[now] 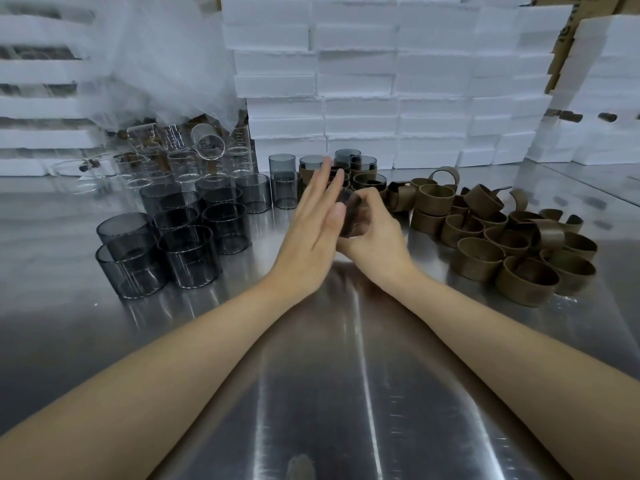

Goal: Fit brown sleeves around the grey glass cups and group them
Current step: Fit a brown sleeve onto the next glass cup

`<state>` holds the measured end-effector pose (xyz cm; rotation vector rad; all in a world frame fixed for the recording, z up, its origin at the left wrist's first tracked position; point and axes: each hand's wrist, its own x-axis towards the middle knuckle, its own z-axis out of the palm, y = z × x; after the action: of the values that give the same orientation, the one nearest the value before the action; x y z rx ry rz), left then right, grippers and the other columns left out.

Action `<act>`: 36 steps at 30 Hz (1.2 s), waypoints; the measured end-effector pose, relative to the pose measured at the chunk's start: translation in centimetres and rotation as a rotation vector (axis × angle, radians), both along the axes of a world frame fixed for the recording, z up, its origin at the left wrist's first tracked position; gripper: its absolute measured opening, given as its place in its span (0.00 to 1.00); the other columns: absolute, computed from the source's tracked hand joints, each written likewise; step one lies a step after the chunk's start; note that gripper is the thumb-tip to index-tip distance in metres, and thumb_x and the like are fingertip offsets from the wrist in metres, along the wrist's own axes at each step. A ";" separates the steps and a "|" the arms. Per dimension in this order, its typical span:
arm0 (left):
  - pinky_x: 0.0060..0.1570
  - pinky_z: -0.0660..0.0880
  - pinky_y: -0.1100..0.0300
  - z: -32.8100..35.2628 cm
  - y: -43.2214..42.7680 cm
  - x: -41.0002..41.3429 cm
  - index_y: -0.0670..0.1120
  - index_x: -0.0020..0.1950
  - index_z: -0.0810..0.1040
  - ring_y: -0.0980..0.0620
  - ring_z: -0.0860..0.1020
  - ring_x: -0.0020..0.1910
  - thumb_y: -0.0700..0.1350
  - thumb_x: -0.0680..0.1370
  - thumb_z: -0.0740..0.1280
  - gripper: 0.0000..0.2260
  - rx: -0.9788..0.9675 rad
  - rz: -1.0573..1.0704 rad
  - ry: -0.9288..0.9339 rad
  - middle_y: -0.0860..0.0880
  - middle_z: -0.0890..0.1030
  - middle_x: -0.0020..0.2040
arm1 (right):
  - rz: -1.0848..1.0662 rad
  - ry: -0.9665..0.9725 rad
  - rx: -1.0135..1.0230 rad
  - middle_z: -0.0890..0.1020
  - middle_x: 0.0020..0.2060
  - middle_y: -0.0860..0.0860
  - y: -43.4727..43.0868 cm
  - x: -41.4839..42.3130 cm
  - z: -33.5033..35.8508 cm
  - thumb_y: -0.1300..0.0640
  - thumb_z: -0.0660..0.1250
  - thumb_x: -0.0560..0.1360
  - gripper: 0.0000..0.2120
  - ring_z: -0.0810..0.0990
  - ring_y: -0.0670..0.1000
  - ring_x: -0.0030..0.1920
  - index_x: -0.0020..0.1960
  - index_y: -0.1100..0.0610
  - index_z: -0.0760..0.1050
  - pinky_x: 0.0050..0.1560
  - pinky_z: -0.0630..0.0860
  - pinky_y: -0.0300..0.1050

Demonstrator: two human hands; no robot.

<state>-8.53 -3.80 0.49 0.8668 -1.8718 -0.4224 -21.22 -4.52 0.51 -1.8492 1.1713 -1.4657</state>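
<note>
My right hand (372, 233) grips a grey glass cup (349, 214) lying on its side above the steel table. The flat palm and straight fingers of my left hand (318, 220) press against the cup's open end. Whether a sleeve is on this cup is hidden by the hands. Bare grey cups (187, 244) stand in a cluster at the left. Several cups with brown sleeves (363, 174) stand grouped just behind my hands. A heap of loose brown sleeves (502, 244) lies at the right.
Clear glass beakers (180, 157) and crumpled plastic wrap (156, 64) sit at the back left. Stacked white foam boxes (381, 81) form a wall along the back. The shiny steel table (346, 393) stretches toward me between my forearms.
</note>
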 end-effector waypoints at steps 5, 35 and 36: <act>0.67 0.50 0.77 -0.5 -0.3 0.6 0.54 0.80 0.49 0.64 0.52 0.76 0.64 0.81 0.45 0.30 0.230 0.112 0.116 0.55 0.54 0.80 | 0.040 0.184 -0.059 0.78 0.40 0.52 0.3 0.1 0.0 0.69 0.71 0.64 0.19 0.79 0.54 0.40 0.48 0.54 0.67 0.43 0.78 0.56; 0.57 0.77 0.55 0.2 -0.5 -0.6 0.48 0.68 0.72 0.51 0.81 0.56 0.66 0.74 0.58 0.30 0.645 -0.229 0.448 0.46 0.82 0.59 | 0.117 -0.110 0.013 0.74 0.43 0.47 -0.5 0.0 0.2 0.79 0.54 0.65 0.30 0.75 0.37 0.38 0.56 0.49 0.62 0.36 0.74 0.36; 0.58 0.77 0.54 0.1 -0.5 -0.6 0.47 0.68 0.71 0.51 0.81 0.57 0.63 0.75 0.65 0.28 0.633 -0.238 0.424 0.45 0.81 0.60 | 0.085 -0.066 0.004 0.75 0.42 0.46 -0.6 -0.2 0.2 0.78 0.54 0.65 0.29 0.75 0.38 0.38 0.57 0.51 0.62 0.37 0.75 0.38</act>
<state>-9.09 -4.31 0.60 0.8682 -1.4533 -1.2897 -21.41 -5.11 0.71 -1.8113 1.0512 -1.4649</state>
